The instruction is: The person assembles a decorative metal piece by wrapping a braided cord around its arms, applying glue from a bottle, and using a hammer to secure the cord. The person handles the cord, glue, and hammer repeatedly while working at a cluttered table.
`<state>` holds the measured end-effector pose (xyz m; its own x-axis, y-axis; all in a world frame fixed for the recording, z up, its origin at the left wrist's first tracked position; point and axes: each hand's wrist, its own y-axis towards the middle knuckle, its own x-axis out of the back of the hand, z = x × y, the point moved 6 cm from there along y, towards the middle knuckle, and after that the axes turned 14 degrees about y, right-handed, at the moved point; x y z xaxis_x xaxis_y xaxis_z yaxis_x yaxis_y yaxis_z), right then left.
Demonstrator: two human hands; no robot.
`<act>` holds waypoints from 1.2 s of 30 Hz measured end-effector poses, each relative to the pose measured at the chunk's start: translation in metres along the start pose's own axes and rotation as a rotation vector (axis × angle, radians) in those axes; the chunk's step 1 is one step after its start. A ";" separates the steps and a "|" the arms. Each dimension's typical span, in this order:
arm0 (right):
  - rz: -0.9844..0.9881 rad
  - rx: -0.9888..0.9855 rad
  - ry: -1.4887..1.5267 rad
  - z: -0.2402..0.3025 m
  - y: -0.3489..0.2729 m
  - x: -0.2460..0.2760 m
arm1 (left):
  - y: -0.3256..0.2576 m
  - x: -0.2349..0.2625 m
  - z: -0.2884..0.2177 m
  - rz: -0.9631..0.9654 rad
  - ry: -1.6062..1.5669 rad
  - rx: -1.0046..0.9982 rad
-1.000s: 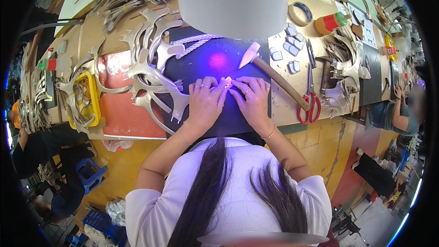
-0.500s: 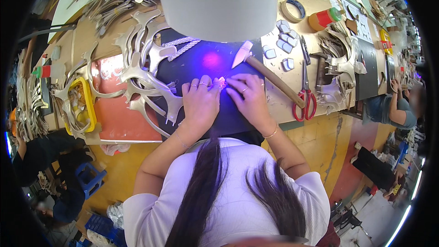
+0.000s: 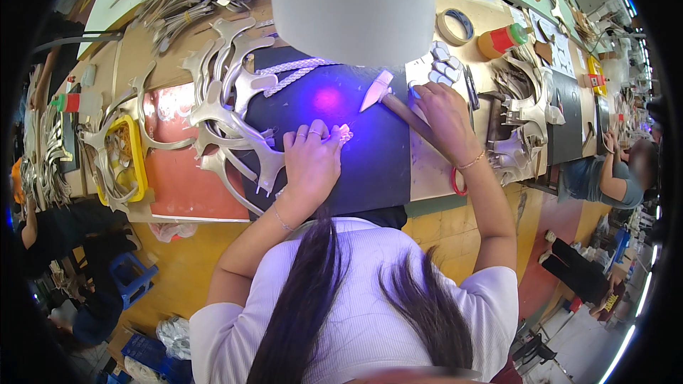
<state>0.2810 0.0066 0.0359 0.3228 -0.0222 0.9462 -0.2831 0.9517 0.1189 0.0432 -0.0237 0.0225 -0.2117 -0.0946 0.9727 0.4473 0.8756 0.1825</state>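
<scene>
My left hand [image 3: 313, 163] rests over the black mat [image 3: 363, 178], fingers bent, pinching a small pale piece [image 3: 346, 133] that glows pink under the violet light. Most of that piece is hidden by the fingers. My right hand [image 3: 445, 117] is over to the right, fingers curled around a small bluish-grey block [image 3: 414, 92] at the near side of a group of similar blocks [image 3: 445, 64]. Beneath the right hand runs the handle of a hammer [image 3: 379, 90], whose head lies on the mat. White braided cord [image 3: 292, 71] lies at the mat's far left.
A white lamp housing [image 3: 352, 7] hangs over the mat. Curved metal frames [image 3: 231, 110] pile up at left, beside a yellow tray [image 3: 135, 142]. Red-handled scissors [image 3: 459, 183], a tape roll [image 3: 455, 26] and a red bottle [image 3: 500, 40] lie at right. Other people work nearby.
My right hand has left the left hand's side and moved right and away from me to the blocks, over the hammer handle. The left hand stays with its pale piece.
</scene>
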 end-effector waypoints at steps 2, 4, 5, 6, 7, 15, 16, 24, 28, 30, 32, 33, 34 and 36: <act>0.005 0.055 0.002 0.000 0.000 0.001 | 0.000 0.000 0.000 -0.017 -0.018 0.007; 0.059 0.035 -0.004 -0.008 0.003 -0.004 | 0.000 0.000 0.000 -0.009 -0.014 0.005; 0.073 0.038 -0.006 -0.011 0.005 -0.007 | 0.000 -0.001 0.000 -0.006 -0.014 0.004; 0.077 0.043 -0.014 -0.014 0.008 -0.009 | 0.001 -0.001 0.000 -0.003 -0.013 0.002; 0.082 0.047 -0.023 -0.017 0.011 -0.011 | 0.001 -0.001 0.000 0.001 -0.012 0.000; -0.281 -0.028 0.035 -0.010 0.017 0.037 | 0.000 -0.001 0.000 -0.007 -0.004 0.010; -0.344 -0.127 0.175 -0.010 0.013 0.045 | -0.001 -0.001 0.000 -0.006 -0.003 0.010; 0.100 -0.386 1.110 0.045 -0.003 -0.024 | 0.001 0.001 0.000 0.010 -0.012 0.002; 0.138 -0.202 0.952 0.061 0.010 -0.034 | 0.000 0.000 0.000 0.008 -0.021 0.023; 0.165 -0.124 0.862 0.066 0.018 -0.031 | 0.000 0.000 0.000 0.010 -0.017 0.031; 0.216 -0.034 0.773 0.072 0.024 -0.029 | -0.001 -0.001 0.000 0.015 -0.017 0.037; 0.255 -0.064 0.776 0.072 0.026 -0.030 | -0.001 -0.001 0.000 0.014 -0.024 0.042; 0.289 -0.086 0.782 0.072 0.028 -0.032 | -0.001 -0.001 0.000 0.011 -0.031 0.048; 0.330 -0.102 0.784 0.072 0.031 -0.036 | -0.001 -0.002 0.000 0.011 -0.035 0.054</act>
<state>0.1952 0.0148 0.0273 0.7804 0.4430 0.4413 -0.4018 0.8960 -0.1889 0.0430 -0.0247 0.0204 -0.2374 -0.0693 0.9689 0.4024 0.9008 0.1631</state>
